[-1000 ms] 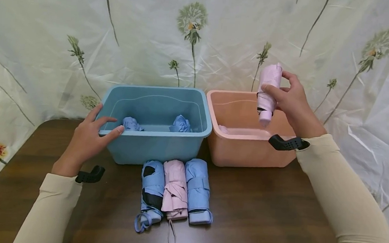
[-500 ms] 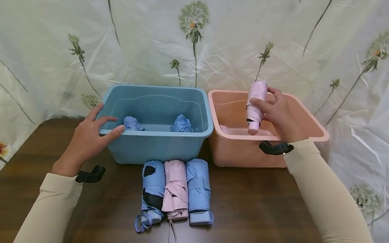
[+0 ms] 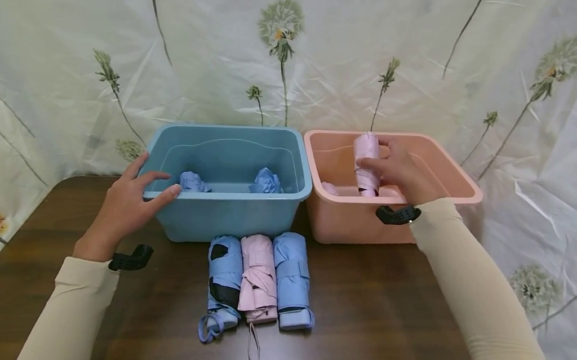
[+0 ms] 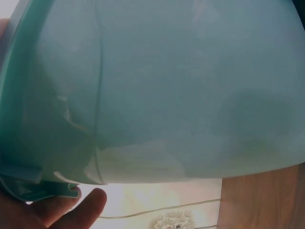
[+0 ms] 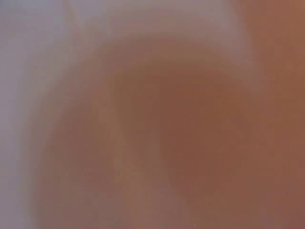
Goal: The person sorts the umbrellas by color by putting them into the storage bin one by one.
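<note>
My right hand grips a rolled pink folding umbrella around its middle. The umbrella stands nearly upright inside the orange bin, its handle end dipping behind the front rim. Spread, fairly straight fingers of my left hand rest over the left front corner of the blue bin. In the left wrist view, fingertips show beyond the rim, next to the bin's outer wall. The right wrist view is a brownish blur.
Two blue bundles, one left and one right, lie in the blue bin; part of a pink bundle shows in the orange one. Before the bins, a blue-black umbrella, a pink umbrella and a blue umbrella lie side by side.
My right hand has moved left and down with the pink umbrella, from above the orange bin to inside it. My left hand has stayed at the blue bin's corner.
</note>
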### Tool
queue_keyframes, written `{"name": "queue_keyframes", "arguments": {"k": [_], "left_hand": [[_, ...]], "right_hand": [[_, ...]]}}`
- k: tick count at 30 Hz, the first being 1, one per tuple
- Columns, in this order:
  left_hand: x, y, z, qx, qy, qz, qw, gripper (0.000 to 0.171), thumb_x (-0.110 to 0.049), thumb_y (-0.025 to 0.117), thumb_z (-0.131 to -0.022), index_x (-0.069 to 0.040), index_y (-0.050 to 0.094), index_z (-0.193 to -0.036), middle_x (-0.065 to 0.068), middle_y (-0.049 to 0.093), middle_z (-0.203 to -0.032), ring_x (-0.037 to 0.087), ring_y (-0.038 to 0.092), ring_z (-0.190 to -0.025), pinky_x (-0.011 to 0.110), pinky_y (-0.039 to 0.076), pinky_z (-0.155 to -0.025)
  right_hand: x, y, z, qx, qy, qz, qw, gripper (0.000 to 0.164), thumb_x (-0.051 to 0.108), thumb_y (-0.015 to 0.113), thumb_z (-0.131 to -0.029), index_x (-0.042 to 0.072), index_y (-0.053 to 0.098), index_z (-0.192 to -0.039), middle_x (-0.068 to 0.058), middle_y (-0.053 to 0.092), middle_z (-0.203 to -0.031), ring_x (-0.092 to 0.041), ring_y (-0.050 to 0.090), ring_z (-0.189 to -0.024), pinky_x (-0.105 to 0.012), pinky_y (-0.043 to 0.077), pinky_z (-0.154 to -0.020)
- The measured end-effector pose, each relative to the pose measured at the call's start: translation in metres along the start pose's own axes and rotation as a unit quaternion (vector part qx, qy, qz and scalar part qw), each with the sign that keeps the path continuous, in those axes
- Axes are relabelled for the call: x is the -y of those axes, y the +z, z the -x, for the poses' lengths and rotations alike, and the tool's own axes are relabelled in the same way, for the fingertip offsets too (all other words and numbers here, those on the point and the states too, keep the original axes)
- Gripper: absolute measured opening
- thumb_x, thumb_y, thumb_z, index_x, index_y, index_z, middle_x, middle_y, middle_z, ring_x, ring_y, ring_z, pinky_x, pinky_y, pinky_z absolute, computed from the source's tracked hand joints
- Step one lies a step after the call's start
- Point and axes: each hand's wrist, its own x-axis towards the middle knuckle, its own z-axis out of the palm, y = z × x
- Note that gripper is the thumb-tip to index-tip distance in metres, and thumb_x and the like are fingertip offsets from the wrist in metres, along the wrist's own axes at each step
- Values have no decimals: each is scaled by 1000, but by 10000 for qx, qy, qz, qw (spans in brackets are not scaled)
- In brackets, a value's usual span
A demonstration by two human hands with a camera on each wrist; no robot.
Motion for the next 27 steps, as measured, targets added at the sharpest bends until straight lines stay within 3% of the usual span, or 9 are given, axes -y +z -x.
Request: {"name": "queue_keyframes", "arguments": {"k": [3, 6, 11, 18, 27], "left_hand": [[-1, 0, 1, 9, -24, 17, 10000, 55, -52, 57, -91, -6, 65, -120, 16, 19, -158, 52, 31, -134, 73, 30, -95], [-1, 0, 1, 18, -50, 32, 10000, 56, -53, 57, -91, -6, 64, -121, 16, 18, -159, 53, 31, -134, 73, 30, -95], [0, 0, 1, 11, -55, 29, 10000, 56, -53, 57, -91, -6, 64, -121, 15, 18, -159, 52, 30, -135, 73, 29, -95], [1, 1, 1, 25, -61, 21, 10000, 56, -53, 57, -91, -6, 64, -122, 15, 17, -159, 52, 28, -135, 74, 28, -95], [0, -1, 1, 37, -15, 45, 10000, 56, -52, 57, -92, -5, 64, -121, 16, 17, -159, 53, 29, -134, 74, 28, -96]], "right_hand": [[2, 2, 6, -38, 132, -29, 9999, 65, 37, 69, -88, 10, 38, -137, -18, 48, -115, -35, 53, -96, -42, 54, -77], [2, 3, 9, -70, 429, -244, 9988, 73, 38, 72, -85, 10, 32, -140, -14, 43, -121, -35, 50, -100, -43, 53, -80], [-1, 2, 9, -235, 915, -124, 9954, 81, 42, 77, -78, 16, 33, -140, -10, 41, -126, -33, 47, -105, -39, 54, -75], [-10, 0, 2, -122, 1043, -43, 9945, 76, 36, 76, -80, 15, 34, -140, -11, 42, -126, -35, 46, -104, -39, 52, -73], [-21, -3, -12, -257, 1513, 319, 9876, 87, 37, 77, -80, 11, 27, -146, -14, 40, -132, -35, 46, -106, -36, 53, -70]]}}
